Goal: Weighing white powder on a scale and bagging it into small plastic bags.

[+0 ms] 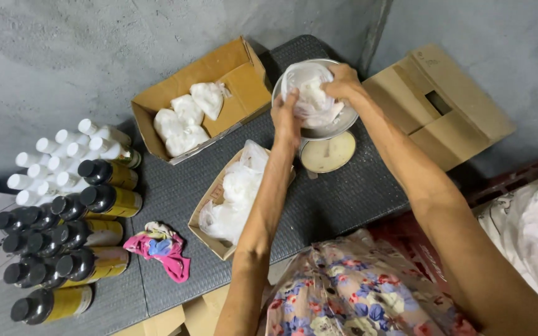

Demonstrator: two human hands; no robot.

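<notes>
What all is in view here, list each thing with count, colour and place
plastic bag: one, clear with white contents, in the scale pan
scale: one, metal pan, pale dial, top centre
filled bags: about four, white, in open box
open box: one, brown, top centre-left
small box: one, brown, holds clear bags, centre
bottles: many, black and white caps, left
cloth: one, pink and blue, lower left
flat carton: one, brown, right
left hand: on the bag
right hand: on the bag
</notes>
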